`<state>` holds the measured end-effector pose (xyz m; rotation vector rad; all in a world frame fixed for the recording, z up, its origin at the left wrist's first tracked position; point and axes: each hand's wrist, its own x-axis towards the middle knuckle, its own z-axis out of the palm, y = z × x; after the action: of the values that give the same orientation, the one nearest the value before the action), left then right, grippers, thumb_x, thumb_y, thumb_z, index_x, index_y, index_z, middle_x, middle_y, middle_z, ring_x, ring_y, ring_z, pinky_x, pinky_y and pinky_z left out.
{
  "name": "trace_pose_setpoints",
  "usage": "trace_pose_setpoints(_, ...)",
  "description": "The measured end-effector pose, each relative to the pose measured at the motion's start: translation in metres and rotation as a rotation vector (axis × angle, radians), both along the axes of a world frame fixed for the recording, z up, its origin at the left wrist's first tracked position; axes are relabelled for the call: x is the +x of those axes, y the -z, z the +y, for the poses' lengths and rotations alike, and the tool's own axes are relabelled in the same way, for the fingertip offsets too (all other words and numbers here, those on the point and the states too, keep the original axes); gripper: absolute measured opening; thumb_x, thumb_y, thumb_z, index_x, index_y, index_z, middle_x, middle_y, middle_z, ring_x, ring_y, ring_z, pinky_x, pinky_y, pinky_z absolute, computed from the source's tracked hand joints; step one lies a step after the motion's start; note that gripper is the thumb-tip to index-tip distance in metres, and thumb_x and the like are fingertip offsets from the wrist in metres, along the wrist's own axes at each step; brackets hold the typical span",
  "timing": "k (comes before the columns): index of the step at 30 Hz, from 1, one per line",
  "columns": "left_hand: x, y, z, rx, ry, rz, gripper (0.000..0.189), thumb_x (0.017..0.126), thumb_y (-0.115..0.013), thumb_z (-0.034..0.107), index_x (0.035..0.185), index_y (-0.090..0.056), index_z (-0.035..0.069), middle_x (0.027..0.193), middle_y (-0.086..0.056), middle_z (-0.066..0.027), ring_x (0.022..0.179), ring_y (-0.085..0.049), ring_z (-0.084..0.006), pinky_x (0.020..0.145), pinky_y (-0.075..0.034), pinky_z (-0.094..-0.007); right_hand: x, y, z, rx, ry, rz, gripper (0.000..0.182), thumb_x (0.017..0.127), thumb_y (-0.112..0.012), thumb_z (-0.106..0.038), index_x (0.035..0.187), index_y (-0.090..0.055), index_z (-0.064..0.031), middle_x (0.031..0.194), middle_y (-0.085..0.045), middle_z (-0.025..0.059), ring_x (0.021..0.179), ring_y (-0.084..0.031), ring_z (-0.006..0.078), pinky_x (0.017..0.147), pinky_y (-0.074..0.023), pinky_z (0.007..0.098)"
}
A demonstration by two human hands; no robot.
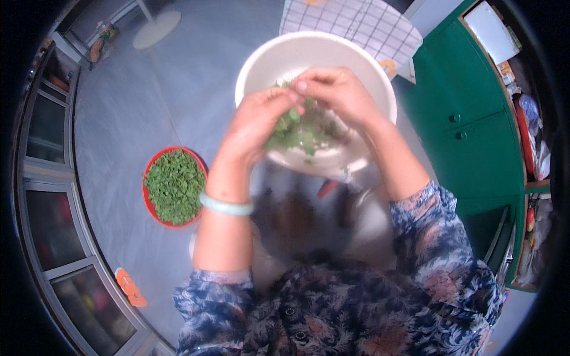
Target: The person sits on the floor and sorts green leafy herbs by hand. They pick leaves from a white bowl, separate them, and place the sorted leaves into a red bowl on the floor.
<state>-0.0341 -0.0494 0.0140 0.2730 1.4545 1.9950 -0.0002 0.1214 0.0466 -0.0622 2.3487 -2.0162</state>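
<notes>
Both hands are raised over a large white basin (254, 58), their fingertips meeting above its middle. My left hand (267, 111), with a pale bangle (226, 207) on the forearm, has its thumb and fingers pinched together on a small bit of leafy greens (285, 84). My right hand (338, 91) pinches at the same spot; the fingers partly hide what lies between them. Below them, blurred leafy greens (307, 135) with dark roots or stems lie in the basin. A red bowl (144, 191) heaped with green leaves (174, 187) stands on the floor to the left.
A checked cloth (352, 22) lies beyond the basin. Green cabinets (472, 98) with open, filled shelves stand at the right, glass-paned doors (53, 222) at the left. An orange object (130, 287) lies at lower left. A round stand base (158, 30) is at upper left.
</notes>
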Motion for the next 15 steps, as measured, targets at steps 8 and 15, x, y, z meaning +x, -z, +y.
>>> trace_pose_setpoints(8, 0.004, -0.004, 0.003, 0.051, -0.055, -0.027, 0.013, 0.088, -0.058, 0.015, 0.091, -0.062, 0.003, 0.079, -0.063, -0.0035, 0.064, -0.053, -0.0085, 0.057, -0.043, -0.0199, -0.003, 0.012, -0.002, -0.094, -0.051, 0.148, 0.014, 0.09, -0.06, -0.011, 0.088, -0.066, 0.0016, 0.073, -0.064, 0.0041, 0.067, -0.059, 0.01, 0.065, -0.0479, 0.0232)
trace_pose_setpoints(15, 0.006, 0.0, 0.012, 0.223, -0.113, -0.182, 0.012, 0.088, -0.055, 0.013, 0.091, -0.061, 0.003, 0.078, -0.062, -0.0046, 0.061, -0.053, -0.0099, 0.053, -0.042, -0.0217, -0.003, 0.024, -0.006, -0.014, 0.042, 0.296, 0.012, 0.091, -0.058, -0.008, 0.089, -0.064, 0.0023, 0.071, -0.063, 0.0042, 0.064, -0.059, 0.0087, 0.061, -0.0479, 0.0231)
